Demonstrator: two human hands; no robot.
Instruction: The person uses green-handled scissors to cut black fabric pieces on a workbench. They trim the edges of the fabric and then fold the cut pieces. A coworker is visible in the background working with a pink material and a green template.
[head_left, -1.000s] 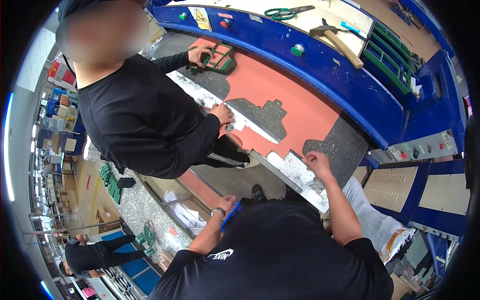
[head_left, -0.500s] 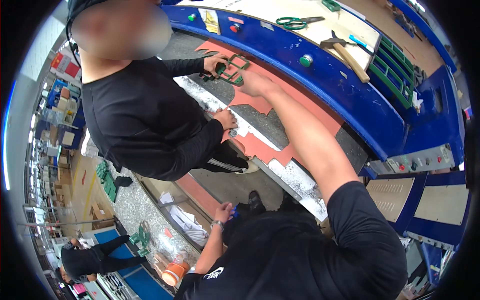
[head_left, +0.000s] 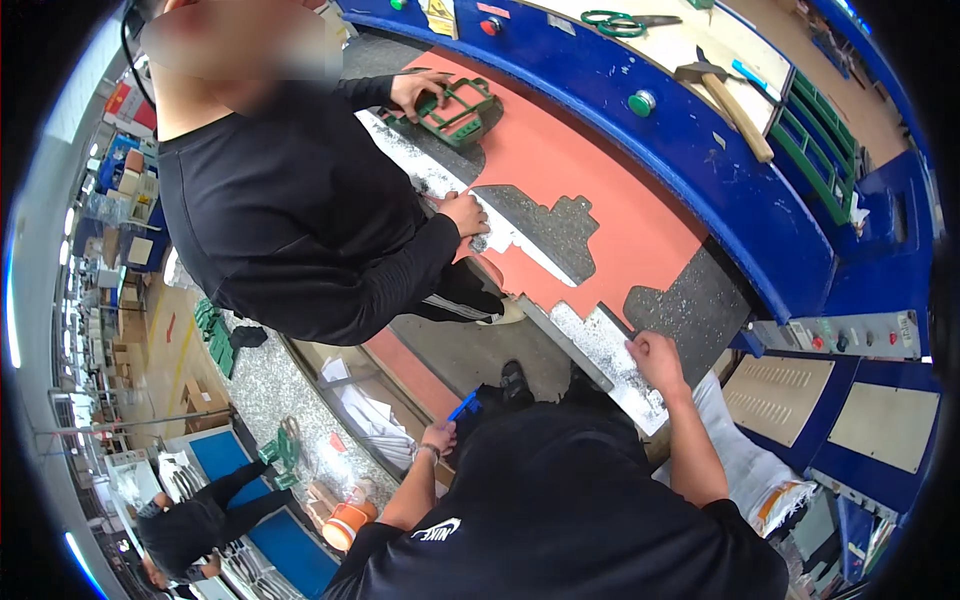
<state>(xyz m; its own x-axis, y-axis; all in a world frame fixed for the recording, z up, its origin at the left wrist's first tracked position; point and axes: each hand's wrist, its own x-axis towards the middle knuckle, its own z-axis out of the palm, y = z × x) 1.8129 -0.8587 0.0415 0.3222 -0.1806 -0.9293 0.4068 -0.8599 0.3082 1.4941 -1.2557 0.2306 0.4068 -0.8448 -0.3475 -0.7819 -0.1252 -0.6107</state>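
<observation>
My left hand (head_left: 438, 437) is closed round a slim blue pen-like tool (head_left: 463, 406), low beside my body. My right hand (head_left: 655, 358) hovers by the white edge strip (head_left: 612, 362) of the press bed, fingers curled; whatever they may hold is hidden. A red-orange sheet (head_left: 610, 160) lies on the dark speckled bed (head_left: 700, 296), with shaped cutouts along its near side. On its far-left part a co-worker's hand (head_left: 416, 94) grips a green cutting die (head_left: 462, 112). The co-worker's other hand (head_left: 463, 215) rests on the edge strip.
Scissors (head_left: 625, 22), a hammer (head_left: 735, 112) and green dies (head_left: 815, 150) lie on top of the blue press (head_left: 600, 80). At left, a speckled bench (head_left: 262, 385) carries more green dies and an orange container (head_left: 348, 522). A person stands farther left.
My right arm has drawn back from the green die to the near edge strip. The die has tilted in the co-worker's hand, and the cutouts show more fully. The blue tool now sticks out farther.
</observation>
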